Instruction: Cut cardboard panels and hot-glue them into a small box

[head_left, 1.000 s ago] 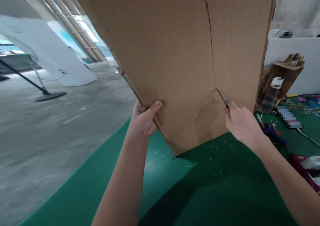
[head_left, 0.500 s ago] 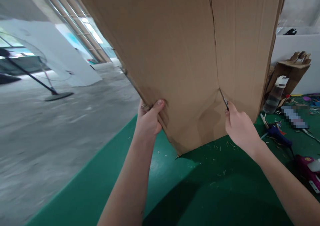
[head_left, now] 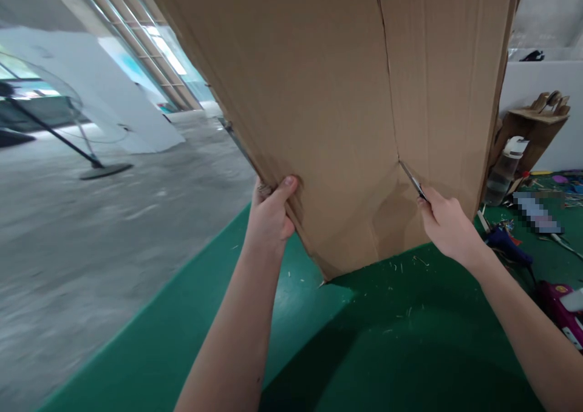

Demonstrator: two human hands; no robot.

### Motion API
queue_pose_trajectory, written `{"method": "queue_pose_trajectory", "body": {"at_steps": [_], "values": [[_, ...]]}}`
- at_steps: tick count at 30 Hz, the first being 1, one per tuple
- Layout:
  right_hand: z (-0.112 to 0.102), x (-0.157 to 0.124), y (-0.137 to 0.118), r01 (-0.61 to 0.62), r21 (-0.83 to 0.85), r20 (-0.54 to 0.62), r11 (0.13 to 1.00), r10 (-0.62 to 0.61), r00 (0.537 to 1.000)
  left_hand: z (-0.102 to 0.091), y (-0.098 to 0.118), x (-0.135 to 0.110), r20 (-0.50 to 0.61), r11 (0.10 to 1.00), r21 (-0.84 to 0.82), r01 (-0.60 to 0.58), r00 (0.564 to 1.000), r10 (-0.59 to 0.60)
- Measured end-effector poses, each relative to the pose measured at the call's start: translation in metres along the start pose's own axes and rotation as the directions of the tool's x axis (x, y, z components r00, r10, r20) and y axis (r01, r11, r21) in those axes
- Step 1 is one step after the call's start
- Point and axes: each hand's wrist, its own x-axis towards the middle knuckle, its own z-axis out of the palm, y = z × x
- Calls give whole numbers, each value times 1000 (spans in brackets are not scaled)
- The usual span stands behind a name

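Observation:
A large brown cardboard sheet stands tilted up before me, its lower edge on the green tabletop. My left hand grips its left edge, thumb on the front face and fingers behind. In my right hand is a knife with a thin blade; its handle is mostly hidden by my fingers. The blade tip touches the cardboard at the lower end of a long slit that runs down from the top of the view.
To the right stand a clear bottle and a cardboard holder. A blue glue gun and a magenta tool lie near my right forearm. Small scraps dot the tabletop. Left of the table edge is grey floor with a stand.
My right hand and the knife handle have shifted slightly right, the blade now slanting more, while its tip stays at the slit's end. My left hand keeps its hold.

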Motion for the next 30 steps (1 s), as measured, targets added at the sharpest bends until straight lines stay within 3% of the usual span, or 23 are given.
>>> {"method": "queue_pose_trajectory", "body": {"at_steps": [7,14,20,30], "values": [[7,1,5,5,-100,-39,995,-9,999,1,1,-2,43,1000,19,-10,999,9],[16,6,5,-8,-141,-58,990,0,998,5,4,-7,6,1000,23,-19,1000,18],[31,7,4,-59,-318,-109,946,25,994,0,1,-4,61,997,64,-36,998,32],[45,4,14,-33,-264,-168,964,-12,986,2,2,-5,44,997,74,-32,999,29]]}}
